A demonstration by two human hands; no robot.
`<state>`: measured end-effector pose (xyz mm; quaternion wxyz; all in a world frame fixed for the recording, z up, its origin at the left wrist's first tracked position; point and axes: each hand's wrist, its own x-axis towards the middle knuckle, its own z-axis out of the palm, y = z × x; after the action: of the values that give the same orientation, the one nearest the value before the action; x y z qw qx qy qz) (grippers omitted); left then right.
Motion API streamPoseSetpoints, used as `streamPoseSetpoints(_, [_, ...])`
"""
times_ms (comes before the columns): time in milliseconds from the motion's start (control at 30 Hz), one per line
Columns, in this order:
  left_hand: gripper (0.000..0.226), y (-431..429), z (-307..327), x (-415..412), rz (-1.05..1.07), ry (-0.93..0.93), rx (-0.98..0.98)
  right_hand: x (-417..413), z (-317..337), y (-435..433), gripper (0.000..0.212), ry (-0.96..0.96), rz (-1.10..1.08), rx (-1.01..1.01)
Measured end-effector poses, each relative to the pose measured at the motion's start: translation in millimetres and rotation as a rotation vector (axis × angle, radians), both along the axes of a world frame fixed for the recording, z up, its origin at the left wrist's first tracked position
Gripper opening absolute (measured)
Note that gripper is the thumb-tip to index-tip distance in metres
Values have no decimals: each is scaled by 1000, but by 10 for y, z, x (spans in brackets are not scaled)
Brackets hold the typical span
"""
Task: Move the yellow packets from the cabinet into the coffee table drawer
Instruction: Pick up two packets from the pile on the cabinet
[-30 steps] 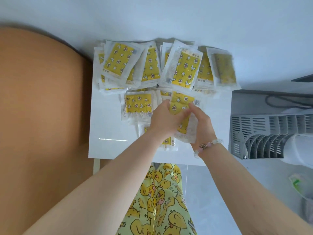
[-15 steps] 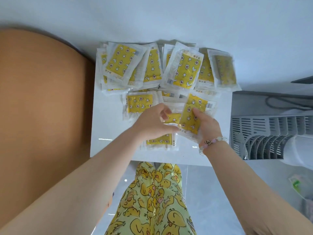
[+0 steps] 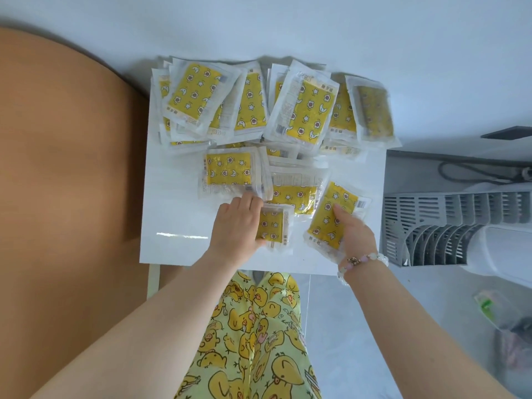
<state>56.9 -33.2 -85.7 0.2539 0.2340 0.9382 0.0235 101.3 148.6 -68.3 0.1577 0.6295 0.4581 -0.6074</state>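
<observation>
Several yellow packets in clear wrappers lie in a loose pile (image 3: 305,110) on the white cabinet top (image 3: 178,220), mostly along its far side against the wall. Two more flat packets (image 3: 229,174) (image 3: 290,194) lie in the middle. My left hand (image 3: 237,226) grips the left edge of a small yellow packet (image 3: 275,226) near the front edge. At the front right, my right hand (image 3: 357,234), with a bead bracelet on its wrist, holds another yellow packet (image 3: 331,214) with the thumb on top, tilted above the surface.
A rounded orange-brown surface (image 3: 72,168) borders the cabinet on the left. A grey slatted appliance (image 3: 431,226) with a white body (image 3: 506,249) stands close on the right, with a dark cable (image 3: 475,174) behind it. A bag (image 3: 501,318) lies on the floor at the lower right.
My hands have drawn apart. The right hand carried its packet to the right and toward the front edge. The left hand dropped onto the small packet near the front.
</observation>
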Motion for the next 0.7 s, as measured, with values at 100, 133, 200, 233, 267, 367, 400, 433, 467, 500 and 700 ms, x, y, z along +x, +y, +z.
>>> streamPoseSetpoints(100, [76, 12, -62, 14, -44, 88, -38, 30, 5, 6, 55, -20, 16, 10])
streamPoseSetpoints(133, [75, 13, -74, 33, -52, 111, -29, 39, 1, 7, 55, -24, 23, 11])
streamPoseSetpoints(200, [74, 3, -95, 75, -66, 141, 8, 43, 8, -5, 52, -33, 30, 15])
streamPoseSetpoints(233, [75, -3, -99, 97, -64, 142, 23, 42, 17, -10, 51, -38, 37, 19])
streamPoseSetpoints(267, [76, -12, -102, 118, -60, 139, 34, 37, 25, -18, 50, -42, 41, 17])
streamPoseSetpoints(367, [78, -39, -116, 165, -42, 138, 81, 32, 61, -43, 44, -43, 43, 2])
streamPoseSetpoints(400, [78, -40, -115, 169, -39, 137, 89, 36, 81, -52, 42, -42, 48, 1])
streamPoseSetpoints(433, [79, -40, -112, 169, -37, 141, 97, 41, 97, -60, 39, -38, 49, 0])
streamPoseSetpoints(467, [80, -37, -107, 161, -30, 146, 105, 45, 117, -68, 35, -34, 50, -2])
streamPoseSetpoints(500, [81, -30, -109, 150, -24, 153, 114, 53, 130, -72, 31, -27, 51, -6])
streamPoseSetpoints(700, [75, -31, -151, 114, -17, 250, 128, 62, 165, -100, 30, -16, 64, 2])
